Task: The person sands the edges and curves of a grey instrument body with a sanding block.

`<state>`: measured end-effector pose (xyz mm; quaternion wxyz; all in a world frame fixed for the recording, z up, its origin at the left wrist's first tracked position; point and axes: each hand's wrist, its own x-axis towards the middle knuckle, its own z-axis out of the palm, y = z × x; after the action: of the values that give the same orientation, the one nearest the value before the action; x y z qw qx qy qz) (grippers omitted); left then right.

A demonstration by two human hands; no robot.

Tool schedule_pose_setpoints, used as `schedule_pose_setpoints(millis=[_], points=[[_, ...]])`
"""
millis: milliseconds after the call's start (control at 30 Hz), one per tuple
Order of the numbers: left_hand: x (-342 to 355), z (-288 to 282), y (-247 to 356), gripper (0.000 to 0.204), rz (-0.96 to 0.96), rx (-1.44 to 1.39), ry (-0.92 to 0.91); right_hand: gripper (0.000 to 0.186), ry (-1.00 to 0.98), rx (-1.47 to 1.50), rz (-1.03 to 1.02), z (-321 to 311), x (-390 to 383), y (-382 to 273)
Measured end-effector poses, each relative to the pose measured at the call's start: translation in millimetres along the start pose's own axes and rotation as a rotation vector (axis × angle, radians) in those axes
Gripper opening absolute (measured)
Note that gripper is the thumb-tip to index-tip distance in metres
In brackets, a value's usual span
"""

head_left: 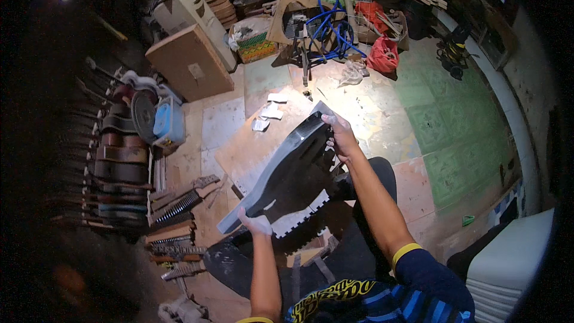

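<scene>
A dark, dusty guitar body (293,170) is held tilted over my lap, its curved side pale grey along the outer edge. Small toothed lining shows along its near lower edge. My left hand (256,222) grips the lower left end, whitened with dust, with the thumb on the near face. At the upper right end, my right hand (341,134) closes around the rim, also dusty at the fingertips. Just beyond the guitar body lies a flat wooden board (242,152) on the floor. Several white paper scraps (270,112) rest on and beside it.
Several curved guitar parts (122,154) stand in a row at the left, near a blue container (169,121). Toothed tools (179,209) lie left of my legs. A blue hose (329,30) and red bag (382,55) sit at the back; a white chair (508,263) stands right.
</scene>
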<state>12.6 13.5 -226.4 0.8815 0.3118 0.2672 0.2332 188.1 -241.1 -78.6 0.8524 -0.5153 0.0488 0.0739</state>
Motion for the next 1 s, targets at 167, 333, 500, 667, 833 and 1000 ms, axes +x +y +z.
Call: schedule_pose_setpoints(millis=[167,333,500,667,833,1000], points=[[4.3,-25.7,9.8,0.063,-0.016,-0.007,-0.008,0.034,0.015,-0.078,0.074,-4.7,8.5,10.3],[-22.2,-21.6,23.7,0.057,0.016,0.063,0.054,0.020,0.105,-0.011,0.167,-22.5,11.5,32.2],[-30.7,-27.9,35.8,0.053,0.065,0.085,0.113,0.025,0.111,-0.045,0.242,-12.0,14.5,36.2],[-53.9,-9.0,35.2,0.069,0.010,0.288,0.434,0.042,0.097,-0.398,0.074,0.6,5.5,28.1],[-126.1,27.9,1.8,0.033,0.309,0.471,0.106,0.040,0.050,-0.649,-0.216,-9.3,10.8,35.5],[-87.6,139.1,39.7,0.061,1.013,1.136,-0.407,0.039,0.047,-0.875,-0.509,-29.4,9.5,40.2]])
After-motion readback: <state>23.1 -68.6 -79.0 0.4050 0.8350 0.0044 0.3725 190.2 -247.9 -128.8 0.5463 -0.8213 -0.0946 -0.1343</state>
